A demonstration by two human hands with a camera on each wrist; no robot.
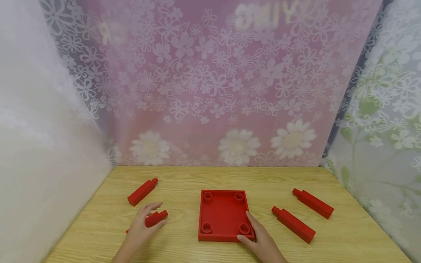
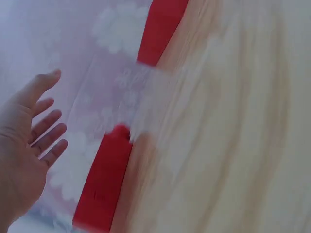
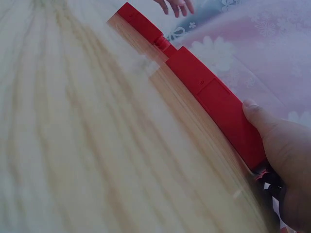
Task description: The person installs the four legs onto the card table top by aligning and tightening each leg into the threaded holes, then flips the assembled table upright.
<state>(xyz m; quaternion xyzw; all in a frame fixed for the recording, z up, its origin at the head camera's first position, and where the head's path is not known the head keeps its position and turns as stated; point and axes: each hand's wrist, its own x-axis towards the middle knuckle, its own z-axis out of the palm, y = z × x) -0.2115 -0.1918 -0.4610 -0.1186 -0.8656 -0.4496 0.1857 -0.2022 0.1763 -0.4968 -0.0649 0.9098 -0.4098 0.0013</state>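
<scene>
A square red tray-like piece [image 1: 223,213], with a round socket in each corner, lies on the wooden table. My right hand [image 1: 263,237] grips its near right corner, thumb on the near edge and fingers along the right side. In the right wrist view the thumb [image 3: 262,121] presses against the red side wall. My left hand [image 1: 143,224] hovers over a red leg-like block [image 1: 156,218] with a stepped peg end; the hand hides part of it. In the left wrist view the left hand's fingers [image 2: 48,133] are spread apart from the red block [image 2: 104,182].
Another red peg-ended block [image 1: 143,191] lies farther back on the left. To the right lie two more, a nearer block [image 1: 294,224] and a farther block [image 1: 314,204]. Floral curtains [image 1: 223,91] hang behind the table [image 1: 184,175] and along its sides.
</scene>
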